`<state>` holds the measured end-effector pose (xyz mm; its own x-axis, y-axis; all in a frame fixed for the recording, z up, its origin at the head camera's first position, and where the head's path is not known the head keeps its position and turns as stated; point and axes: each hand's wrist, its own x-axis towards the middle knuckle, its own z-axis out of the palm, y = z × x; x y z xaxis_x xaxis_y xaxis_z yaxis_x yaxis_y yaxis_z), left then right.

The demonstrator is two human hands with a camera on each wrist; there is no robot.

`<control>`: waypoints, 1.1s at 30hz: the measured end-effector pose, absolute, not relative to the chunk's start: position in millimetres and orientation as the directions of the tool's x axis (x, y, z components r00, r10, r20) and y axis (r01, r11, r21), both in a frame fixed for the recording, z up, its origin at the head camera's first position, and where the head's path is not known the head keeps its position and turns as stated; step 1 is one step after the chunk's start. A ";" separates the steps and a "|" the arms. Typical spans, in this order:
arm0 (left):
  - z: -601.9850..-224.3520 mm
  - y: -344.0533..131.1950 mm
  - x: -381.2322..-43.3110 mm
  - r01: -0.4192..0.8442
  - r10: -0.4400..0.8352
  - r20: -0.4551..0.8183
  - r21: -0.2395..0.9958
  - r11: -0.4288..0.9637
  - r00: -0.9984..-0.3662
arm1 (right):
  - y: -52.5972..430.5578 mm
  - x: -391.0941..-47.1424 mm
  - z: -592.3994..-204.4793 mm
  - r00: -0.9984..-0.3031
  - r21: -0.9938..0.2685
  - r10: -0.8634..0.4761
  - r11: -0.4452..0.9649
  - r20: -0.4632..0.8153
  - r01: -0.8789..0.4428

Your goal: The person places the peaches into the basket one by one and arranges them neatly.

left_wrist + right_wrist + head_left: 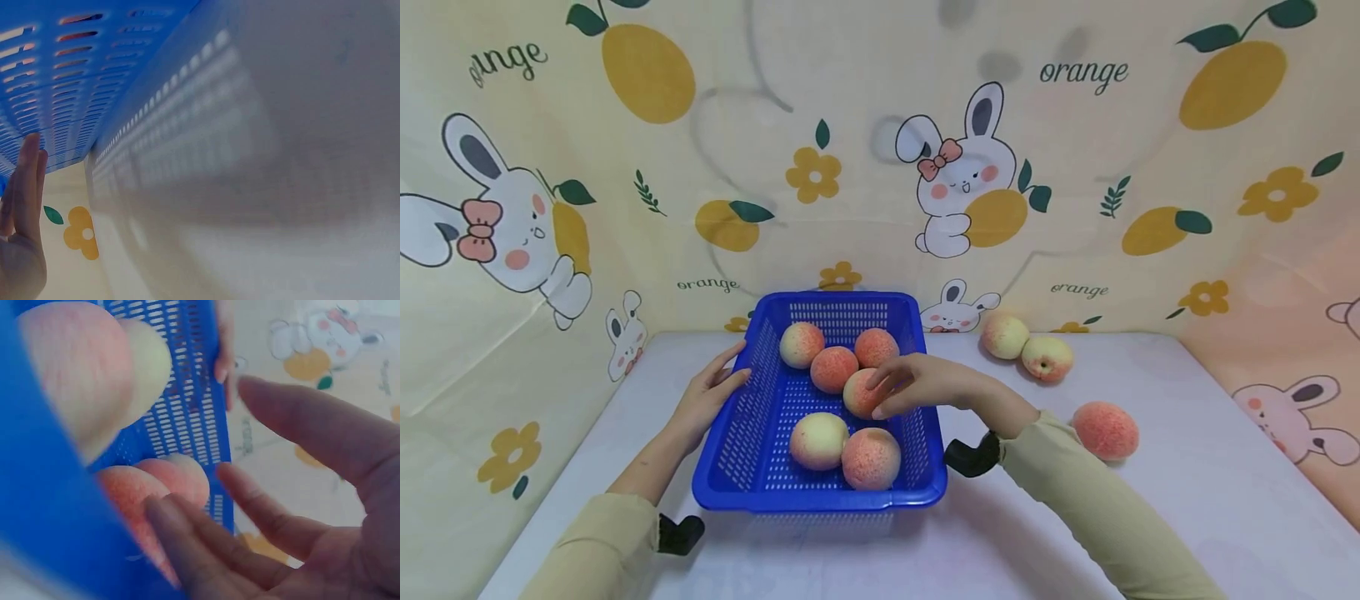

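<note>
A blue plastic basket [820, 498] with slotted walls holds several peaches, among them a pale one [818, 441] beside a pink one [871, 459] at the near end. My left hand [703, 400] rests against the basket's left side, its fingers [26, 187] straight along the outer wall. Over the right rim reaches my right hand [917, 385], its fingertips by a peach [859, 393] that it partly covers in the head view. The right wrist view shows that thumb and fingers [269, 512] spread apart with nothing between them.
Right of the basket, two pale peaches [1004, 336] [1047, 359] sit together near the back of the white table [1000, 533]. A redder peach [1106, 431] lies nearer, beside the right sleeve. A patterned cloth backdrop [865, 167] rises behind and at both sides.
</note>
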<state>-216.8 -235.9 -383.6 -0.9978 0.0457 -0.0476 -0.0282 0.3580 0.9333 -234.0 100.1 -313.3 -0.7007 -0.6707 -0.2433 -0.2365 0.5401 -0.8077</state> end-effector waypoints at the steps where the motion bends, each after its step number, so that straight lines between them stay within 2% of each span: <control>1: -383.4 -235.6 -216.9 -0.029 0.046 -0.048 0.933 0.358 -0.998 | 103.8 -235.1 -313.7 -0.703 -0.827 -0.672 0.517 -0.232 -0.221; 7: -383.8 -235.0 -217.2 -0.037 0.041 -0.056 0.931 0.363 -0.998 | 122.9 -240.2 -319.3 -0.726 -0.909 -0.669 0.387 -0.160 -0.156; 12: -385.7 -235.3 -218.3 -0.043 0.039 -0.061 0.931 0.364 -0.997 | 135.0 -240.2 -324.7 -0.766 -0.937 -0.637 0.316 -0.090 -0.153; 18: -387.1 -235.7 -219.5 -0.047 0.040 -0.066 0.933 0.356 -0.997 | 148.5 -241.8 -335.5 -0.849 -0.942 -0.527 0.298 -0.026 -0.157; 25: -387.5 -236.2 -219.6 -0.045 0.040 -0.063 0.932 0.361 -0.997 | 164.8 -246.8 -341.5 -0.941 -0.959 -0.338 0.262 0.015 -0.110; 33: -387.3 -235.8 -219.7 -0.051 0.037 -0.068 0.933 0.357 -0.997 | 187.0 -253.9 -345.4 -0.981 -0.962 -0.193 0.263 0.022 -0.073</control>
<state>-219.7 -235.8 -387.3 -0.9970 0.0366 -0.0682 -0.0507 0.3575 0.9326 -253.9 187.0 -345.4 -0.9809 -0.1932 0.0220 -0.0734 0.2630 -0.9620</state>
